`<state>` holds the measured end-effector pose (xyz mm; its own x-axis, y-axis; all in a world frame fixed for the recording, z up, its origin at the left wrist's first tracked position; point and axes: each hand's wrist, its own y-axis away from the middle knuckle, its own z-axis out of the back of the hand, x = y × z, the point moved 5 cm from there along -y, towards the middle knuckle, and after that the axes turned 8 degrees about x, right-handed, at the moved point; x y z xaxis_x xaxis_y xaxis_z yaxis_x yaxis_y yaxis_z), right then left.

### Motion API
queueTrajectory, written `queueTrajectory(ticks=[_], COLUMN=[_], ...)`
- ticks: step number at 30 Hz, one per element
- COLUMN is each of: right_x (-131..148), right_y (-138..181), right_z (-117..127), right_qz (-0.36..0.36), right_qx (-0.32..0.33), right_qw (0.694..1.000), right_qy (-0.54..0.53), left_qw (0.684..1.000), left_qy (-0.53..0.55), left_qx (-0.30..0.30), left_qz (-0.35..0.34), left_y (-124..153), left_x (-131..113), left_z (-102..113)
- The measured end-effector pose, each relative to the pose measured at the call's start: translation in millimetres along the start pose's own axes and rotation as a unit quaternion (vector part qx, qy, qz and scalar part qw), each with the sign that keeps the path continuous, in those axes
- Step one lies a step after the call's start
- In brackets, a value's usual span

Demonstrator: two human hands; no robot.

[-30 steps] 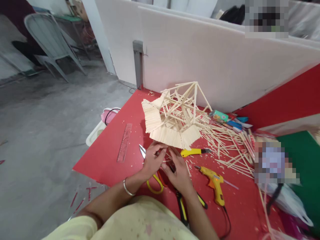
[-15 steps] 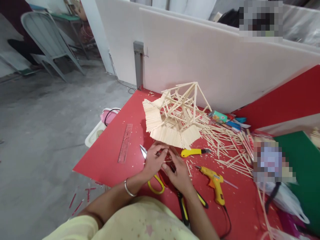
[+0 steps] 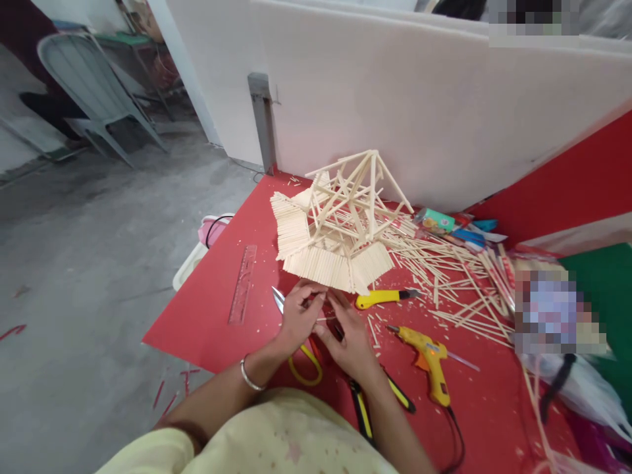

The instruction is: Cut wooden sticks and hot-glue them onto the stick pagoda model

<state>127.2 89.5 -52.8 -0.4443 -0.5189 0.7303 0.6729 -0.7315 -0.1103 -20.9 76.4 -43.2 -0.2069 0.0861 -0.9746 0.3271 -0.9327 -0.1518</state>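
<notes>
My left hand (image 3: 300,316) and my right hand (image 3: 349,336) meet just in front of a model built of pale wooden sticks (image 3: 323,266). The model has an open peaked frame and flat slatted panels round its base. Left thumb and fingers are pinched together; my right fingers curve in towards the same spot. Whatever lies between the fingertips is too small and covered to make out. Under my hands lie yellow-handled scissors (image 3: 306,365) and pliers with black-and-yellow handles (image 3: 363,411), partly hidden. A yellow utility knife (image 3: 380,298) rests beside my right hand.
A yellow glue gun (image 3: 424,359) with a cord lies right of my hands. Loose sticks (image 3: 444,276) are heaped behind it. A clear ruler (image 3: 242,283) is at left on the red tabletop (image 3: 197,322). White boards (image 3: 395,99) stand behind; plastic bags (image 3: 582,388) sit far right.
The camera view has turned slightly, so the model and ruler appear a little further left and the glue gun slightly right. My hands keep almost the same pose together.
</notes>
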Motion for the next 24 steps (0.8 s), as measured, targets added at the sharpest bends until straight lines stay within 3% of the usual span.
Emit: queueTrajectory(ticks=[6,13,24], right_x=[-0.9,1.0,0.0], right_y=[2.6,4.1,6.2], right_z=[-1.4,4.1,14.8], right_qz=[0.002,0.016,0.026], right_qx=[0.011,-0.021,-0.115], right_qw=[1.0,1.0,0.992], right_qy=[-0.009,-0.01,-0.052], left_qw=[0.999,0.999,0.999], left_qy=[-0.041,-0.036,-0.017], left_qx=[0.01,0.033,0.035], left_qz=[-0.013,-0.011,-0.004], left_y=[0.6,2.5,3.8], left_x=[8.5,25.9,17.3], left_z=[-2.5,-7.4,-6.8])
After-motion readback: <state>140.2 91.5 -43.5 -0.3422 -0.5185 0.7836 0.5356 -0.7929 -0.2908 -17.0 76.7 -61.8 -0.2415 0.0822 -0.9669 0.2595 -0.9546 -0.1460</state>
